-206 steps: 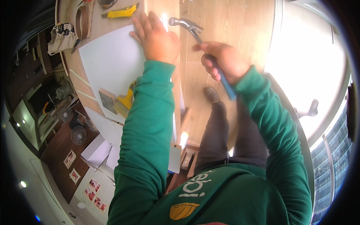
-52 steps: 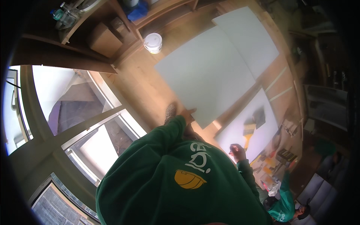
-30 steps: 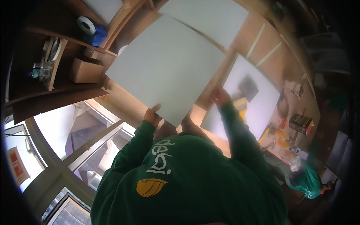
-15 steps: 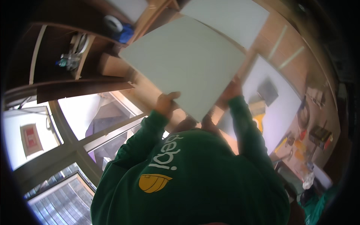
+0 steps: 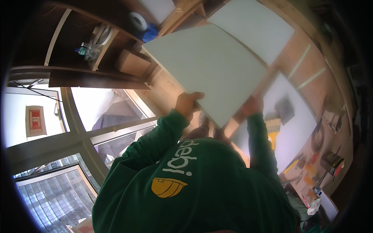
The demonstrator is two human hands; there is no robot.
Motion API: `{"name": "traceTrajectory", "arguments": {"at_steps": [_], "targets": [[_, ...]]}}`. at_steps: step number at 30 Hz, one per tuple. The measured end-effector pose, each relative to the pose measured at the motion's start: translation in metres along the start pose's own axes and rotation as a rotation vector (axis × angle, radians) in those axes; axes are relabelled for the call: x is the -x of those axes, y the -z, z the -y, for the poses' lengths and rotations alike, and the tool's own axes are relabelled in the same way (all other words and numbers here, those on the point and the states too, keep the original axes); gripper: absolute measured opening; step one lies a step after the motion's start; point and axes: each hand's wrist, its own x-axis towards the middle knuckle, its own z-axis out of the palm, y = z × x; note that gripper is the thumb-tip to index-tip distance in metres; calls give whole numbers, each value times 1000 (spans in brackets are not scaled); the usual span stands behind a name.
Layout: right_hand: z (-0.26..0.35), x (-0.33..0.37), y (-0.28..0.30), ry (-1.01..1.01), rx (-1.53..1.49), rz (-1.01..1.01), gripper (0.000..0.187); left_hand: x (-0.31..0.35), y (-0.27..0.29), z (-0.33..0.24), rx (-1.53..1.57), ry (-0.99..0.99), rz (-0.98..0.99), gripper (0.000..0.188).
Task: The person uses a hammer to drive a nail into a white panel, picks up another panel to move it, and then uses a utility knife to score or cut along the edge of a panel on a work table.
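Note:
A pale, flat rectangular board (image 5: 210, 70) is held up in front of me, one corner pointing toward my body. My left hand (image 5: 188, 104) grips its near left edge, with the thumb lying on the top face and the fingers hidden beneath. My right hand (image 5: 251, 106) is closed on the near right edge; it looks slightly blurred. To the right of the board lies a white panel (image 5: 301, 130). On that panel rest a wide brush with a yellow handle (image 5: 273, 138) and a dark grey square piece (image 5: 284, 110).
Another white panel (image 5: 254, 27) lies beyond the board. Dark shelving at the left has a tape roll (image 5: 138, 21), a blue bag (image 5: 150, 33), a clear bottle (image 5: 91, 52) and a brown box (image 5: 133, 62). Windows (image 5: 54, 186) are at lower left. Assorted tools and a dark box (image 5: 331, 161) lie at right.
The whole view has shifted, so the shelving, board and hands appear farther right. Both hands keep their hold on the board.

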Motion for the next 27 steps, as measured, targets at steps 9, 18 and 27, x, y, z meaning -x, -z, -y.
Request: {"name": "traceTrajectory", "arguments": {"at_steps": [9, 18, 27], "targets": [[-1, 3, -45, 55, 61, 94, 43, -22, 34, 29, -275, -192, 26, 35], [0, -8, -42, -56, 48, 61, 46, 11, -2, 4, -30, -196, -136, 27], [-58, 70, -114, -311, -150, 171, 47, 87, 50, -56, -716, -759, -194, 16]]}}
